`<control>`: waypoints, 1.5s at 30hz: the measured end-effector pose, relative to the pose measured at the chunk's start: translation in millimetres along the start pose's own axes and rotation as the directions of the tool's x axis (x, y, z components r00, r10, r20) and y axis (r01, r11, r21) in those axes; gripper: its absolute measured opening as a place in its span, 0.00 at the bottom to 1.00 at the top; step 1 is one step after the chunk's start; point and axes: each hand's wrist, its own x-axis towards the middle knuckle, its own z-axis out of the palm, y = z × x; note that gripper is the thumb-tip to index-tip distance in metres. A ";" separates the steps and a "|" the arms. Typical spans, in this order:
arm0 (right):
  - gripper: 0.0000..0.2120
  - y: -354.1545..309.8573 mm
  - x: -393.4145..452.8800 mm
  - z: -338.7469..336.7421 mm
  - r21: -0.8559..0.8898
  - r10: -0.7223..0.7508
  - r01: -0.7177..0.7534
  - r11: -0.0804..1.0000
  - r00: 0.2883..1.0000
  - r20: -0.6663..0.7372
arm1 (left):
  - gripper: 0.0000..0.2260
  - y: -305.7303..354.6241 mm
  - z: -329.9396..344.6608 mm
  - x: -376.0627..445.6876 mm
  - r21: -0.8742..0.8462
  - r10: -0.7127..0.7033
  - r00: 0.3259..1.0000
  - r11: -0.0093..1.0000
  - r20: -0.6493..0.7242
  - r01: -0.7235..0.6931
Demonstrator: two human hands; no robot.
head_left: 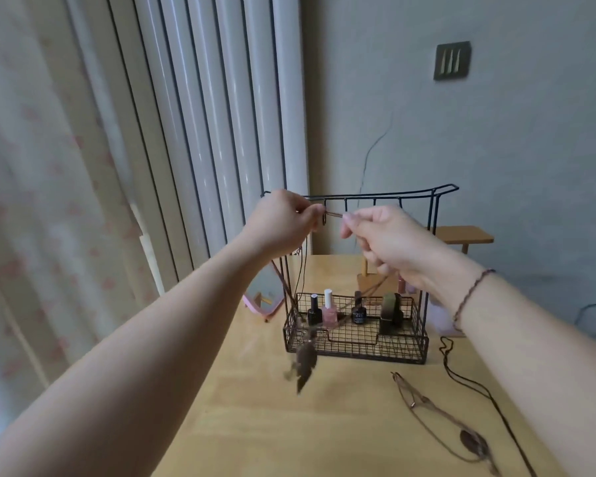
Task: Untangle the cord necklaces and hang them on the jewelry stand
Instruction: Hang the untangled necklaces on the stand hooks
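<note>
Up at the jewelry stand's top rail, our left hand and right hand each pinch a cord necklace stretched between them; its feather pendant dangles above the bench.

Brown cord necklace at the black wire jewelry stand

We hold a thin brown cord necklace taut between both hands beside the black wire jewelry stand; its blurred dark pendant dangles below.

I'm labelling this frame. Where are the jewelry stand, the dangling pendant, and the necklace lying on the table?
jewelry stand [369,195]: head view, top rail.
pendant [305,364]: head view, blurred dark body.
necklace on the table [470,442]: head view, oval pendant.
</note>
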 end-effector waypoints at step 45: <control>0.17 127.7 -79.2 57.7 0.515 -0.009 -0.353 0.781 0.818 0.575 | 0.17 -6.0 49.7 -38.6 -0.811 -0.004 0.870 0.361 0.492 0.460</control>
